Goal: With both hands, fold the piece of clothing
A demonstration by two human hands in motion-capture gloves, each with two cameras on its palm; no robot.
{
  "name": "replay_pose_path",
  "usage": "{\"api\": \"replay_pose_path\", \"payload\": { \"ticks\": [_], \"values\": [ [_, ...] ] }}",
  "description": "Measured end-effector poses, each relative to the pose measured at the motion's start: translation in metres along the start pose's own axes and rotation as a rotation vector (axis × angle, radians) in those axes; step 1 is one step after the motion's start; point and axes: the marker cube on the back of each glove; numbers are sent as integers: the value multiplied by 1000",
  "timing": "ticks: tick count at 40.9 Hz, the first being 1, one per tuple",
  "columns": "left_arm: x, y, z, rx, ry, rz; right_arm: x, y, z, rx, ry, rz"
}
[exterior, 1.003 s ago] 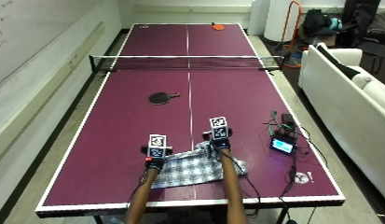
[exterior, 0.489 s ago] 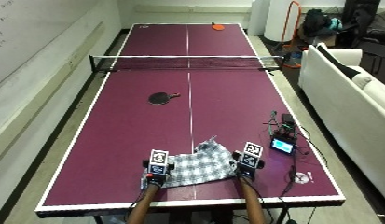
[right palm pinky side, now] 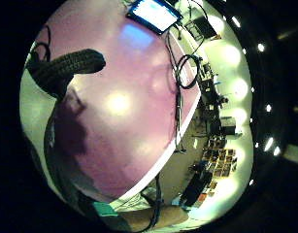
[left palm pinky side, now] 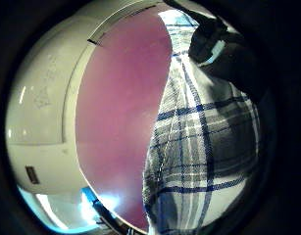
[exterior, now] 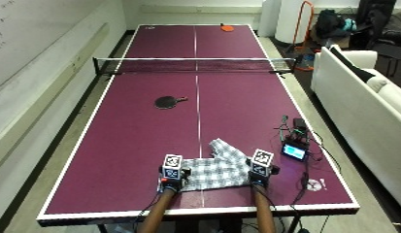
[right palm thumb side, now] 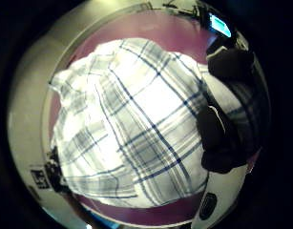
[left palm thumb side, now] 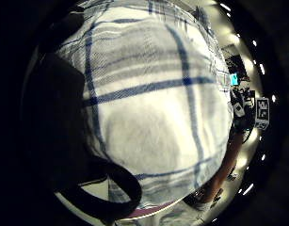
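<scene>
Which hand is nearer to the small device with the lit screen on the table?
Right. The right hand is at the checked shirt's edge on the device's side; the left hand is at the shirt's far edge.

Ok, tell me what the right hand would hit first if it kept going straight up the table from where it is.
Probably nothing close. The right hand points up the table. The small screen device sits off to its right, so bare surface runs to the net, though depth is uncertain.

No readable text, labels, brands or numbers anywhere.
</scene>
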Motion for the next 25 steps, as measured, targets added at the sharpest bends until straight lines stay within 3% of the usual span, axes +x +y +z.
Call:
{"api": "replay_pose_path", "payload": {
  "ticks": [4,8,15,19,22,25],
  "values": [
    [10,-11,-2,53,-1,16,11,-1,-10,-104,-140,41],
    [14,-15,-6,54,3,16,1,-12,-22,-164,-442,36],
    [-7,-9,-30,42,92,-38,-58,-8,-87,-39,-810,-162],
    [-29,-5,-63,158,170,-67,-123,-36,-57,-63,-804,-266],
    [-46,-1,-82,241,186,-101,-161,-27,-66,-48,-779,-327],
    [-67,-7,-78,262,234,-130,-203,-7,-76,-41,-741,-400]
  ]
}}
